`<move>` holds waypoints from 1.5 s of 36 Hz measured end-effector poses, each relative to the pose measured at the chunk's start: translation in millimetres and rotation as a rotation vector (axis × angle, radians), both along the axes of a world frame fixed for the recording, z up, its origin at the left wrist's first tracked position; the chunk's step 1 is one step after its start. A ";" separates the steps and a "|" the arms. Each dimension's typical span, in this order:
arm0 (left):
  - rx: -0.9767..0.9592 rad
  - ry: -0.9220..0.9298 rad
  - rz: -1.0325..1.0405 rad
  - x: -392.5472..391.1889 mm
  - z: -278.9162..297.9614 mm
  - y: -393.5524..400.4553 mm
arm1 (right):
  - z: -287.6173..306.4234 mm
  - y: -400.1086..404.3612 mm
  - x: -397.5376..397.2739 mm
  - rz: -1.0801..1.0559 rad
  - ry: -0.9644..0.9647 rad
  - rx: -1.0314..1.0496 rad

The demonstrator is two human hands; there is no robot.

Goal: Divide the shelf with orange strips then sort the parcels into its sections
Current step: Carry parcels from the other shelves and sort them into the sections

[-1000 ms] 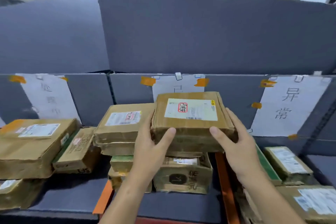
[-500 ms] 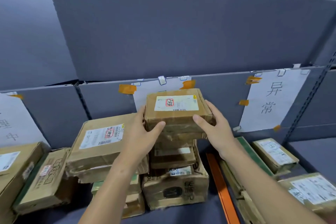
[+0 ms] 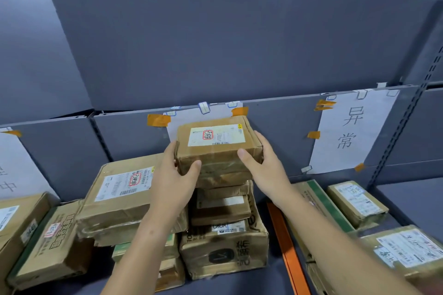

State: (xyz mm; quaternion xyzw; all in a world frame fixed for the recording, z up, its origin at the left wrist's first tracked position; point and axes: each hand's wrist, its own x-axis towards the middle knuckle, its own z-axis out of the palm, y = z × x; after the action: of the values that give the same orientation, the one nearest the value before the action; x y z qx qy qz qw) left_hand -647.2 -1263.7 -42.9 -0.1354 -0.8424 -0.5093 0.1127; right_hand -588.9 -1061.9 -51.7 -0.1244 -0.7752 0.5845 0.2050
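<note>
brown cardboard, the small parcel (image 3: 217,148) sits atop the middle stack (image 3: 223,227), in the section left of the orange strip (image 3: 286,246). your left hand (image 3: 173,181) and right hand (image 3: 265,170) clasp its two ends. square it over the boxes below before letting go, or it may tip.

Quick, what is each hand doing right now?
Left hand: gripping the left end of the top parcel.
Right hand: gripping its right end.
</note>
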 end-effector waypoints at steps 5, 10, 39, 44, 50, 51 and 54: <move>-0.026 0.011 -0.015 4.1 -1.2 -1.2 | -3.2 2.6 4.9 0.036 -0.027 -0.015; -0.028 0.013 -0.021 7.8 -1.2 -1.5 | -2.0 -1.1 10.4 0.031 -0.045 0.002; -0.168 0.111 0.038 48.3 -10.1 -0.1 | 2.8 1.2 65.0 0.130 -0.191 0.142; -0.194 0.101 0.071 51.5 -12.8 2.9 | 2.2 3.6 69.6 0.152 -0.195 0.133; -0.163 0.079 0.069 56.2 -5.3 2.4 | -0.2 5.6 68.7 0.126 -0.155 0.102; -0.153 0.072 0.075 56.1 -4.8 1.9 | -1.3 5.5 68.0 0.120 -0.150 0.098; -0.112 0.051 0.086 58.2 -1.2 1.8 | -3.1 5.3 64.9 0.104 -0.133 0.090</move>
State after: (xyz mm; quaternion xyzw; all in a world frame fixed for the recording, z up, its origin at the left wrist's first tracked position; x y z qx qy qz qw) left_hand -589.0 -1261.9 -44.1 -0.1181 -0.8715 -0.4522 0.1484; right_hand -524.0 -1056.6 -54.8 -0.1131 -0.8180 0.5492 0.1280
